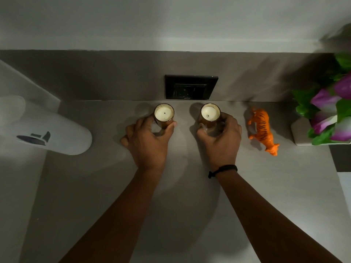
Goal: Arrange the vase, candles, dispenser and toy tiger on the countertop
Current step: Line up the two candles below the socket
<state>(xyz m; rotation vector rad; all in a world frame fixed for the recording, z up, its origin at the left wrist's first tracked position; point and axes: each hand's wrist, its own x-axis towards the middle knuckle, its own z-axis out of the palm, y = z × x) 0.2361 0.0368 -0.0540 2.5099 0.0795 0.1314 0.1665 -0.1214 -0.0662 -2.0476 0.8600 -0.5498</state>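
Two candles in amber glass jars stand upright near the back of the grey countertop [180, 186]. My left hand [148, 141] is wrapped around the left candle [164, 113]. My right hand [220, 137] grips the right candle [210, 113]. An orange toy tiger [263, 130] stands just right of the right hand, its head toward me. At the far right sits a white vase [300, 131] filled with purple flowers and green leaves. A white dispenser [45, 128] juts in from the left wall, above the counter.
A black wall socket [190, 87] is set in the backsplash behind the two candles. The countertop ends at a dark edge on the right [341, 158]. A grey wall panel runs along the left side.
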